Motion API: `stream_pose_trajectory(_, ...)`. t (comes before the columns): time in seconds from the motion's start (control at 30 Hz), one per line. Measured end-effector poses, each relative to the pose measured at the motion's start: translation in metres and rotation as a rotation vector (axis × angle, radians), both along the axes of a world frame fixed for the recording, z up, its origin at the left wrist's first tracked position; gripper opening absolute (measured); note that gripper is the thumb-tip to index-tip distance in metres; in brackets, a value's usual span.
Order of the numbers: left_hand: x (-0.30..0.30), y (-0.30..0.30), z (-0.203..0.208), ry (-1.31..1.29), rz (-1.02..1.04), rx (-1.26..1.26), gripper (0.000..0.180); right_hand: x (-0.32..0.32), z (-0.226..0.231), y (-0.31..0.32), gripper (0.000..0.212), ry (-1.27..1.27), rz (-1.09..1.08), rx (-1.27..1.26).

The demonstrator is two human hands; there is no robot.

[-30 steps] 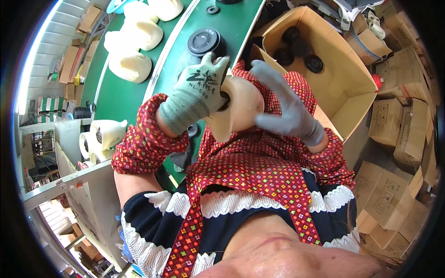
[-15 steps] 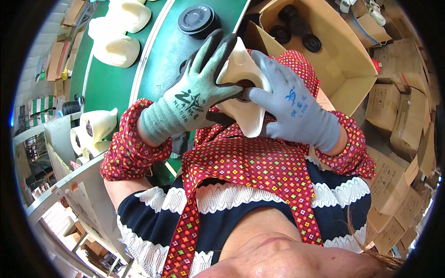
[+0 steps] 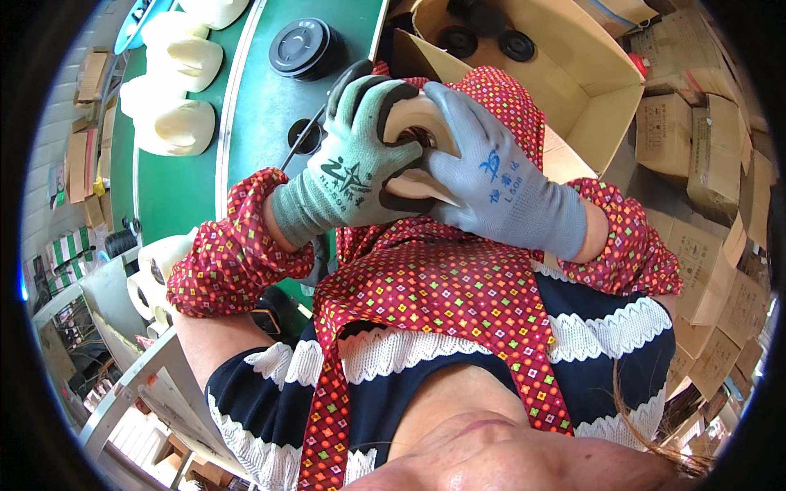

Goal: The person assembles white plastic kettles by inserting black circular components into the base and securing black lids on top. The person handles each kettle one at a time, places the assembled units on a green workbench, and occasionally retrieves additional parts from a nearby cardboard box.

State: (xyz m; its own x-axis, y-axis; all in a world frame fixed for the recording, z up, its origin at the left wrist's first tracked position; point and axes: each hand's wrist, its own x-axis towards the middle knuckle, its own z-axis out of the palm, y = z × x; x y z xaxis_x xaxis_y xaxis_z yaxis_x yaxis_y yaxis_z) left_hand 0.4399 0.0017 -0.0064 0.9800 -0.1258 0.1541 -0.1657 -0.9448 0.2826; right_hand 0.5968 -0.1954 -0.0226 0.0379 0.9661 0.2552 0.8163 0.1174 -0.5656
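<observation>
My left hand (image 3: 352, 168), in a green knit glove with dark fingers, and my right hand (image 3: 503, 176), in a grey-blue glove, are closed around a cream plastic shell (image 3: 432, 114) over my lap. The shell has a rounded opening at its middle. Both thumbs meet at a dark round piece (image 3: 422, 136) inside that opening. Fingers cover most of the shell's outer edge. Beyond my left hand a stack of black ridged discs (image 3: 300, 47) stands on the green work surface (image 3: 262, 106). A small black round part (image 3: 304, 137) lies closer to that hand.
Several cream shells (image 3: 176, 127) line the green surface at left, with a blue dish (image 3: 137, 29) behind. More cream parts (image 3: 164, 255) sit beside my left sleeve. An open carton (image 3: 602, 86) at the far right holds black wheel-like parts (image 3: 517, 46). Stacked cartons (image 3: 665, 135) stand farther right.
The shell has turned and tipped in my hands, so its long pointed ends no longer show. Both hands wrap closer around it. The surroundings have shifted a little left and up.
</observation>
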Motion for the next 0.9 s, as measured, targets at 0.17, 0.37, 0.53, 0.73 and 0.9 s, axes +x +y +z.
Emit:
stream_pose_trajectory(0.17, -0.001, 0.002, 0.003, 0.026, 0.069, -0.037, 0.076, 0.015, -0.011, 0.008, 0.073, 0.096, 0.047, 0.05)
stream_pose_trajectory(0.37, -0.009, 0.023, 0.021, 0.163, 0.018, 0.009, 0.094, 0.036, -0.025, -0.009, 0.127, 0.272, -0.063, 0.04)
stream_pose_trajectory(0.53, -0.003, 0.027, 0.023, 0.13, 0.005, 0.021, 0.078, 0.021, -0.094, -0.022, 0.134, 1.386, -0.013, -0.082)
stream_pose_trajectory(0.73, -0.004, 0.018, 0.023, 0.164, 0.066, 0.013, 0.075, 0.022, -0.04, -0.024, 0.105, 0.312, -0.167, 0.214)
stream_pose_trajectory(0.9, 0.002, 0.006, 0.021, 0.149, 0.1, 0.067, 0.077, 0.006, -0.023, 0.005, 0.06, 0.053, -0.111, 0.144)
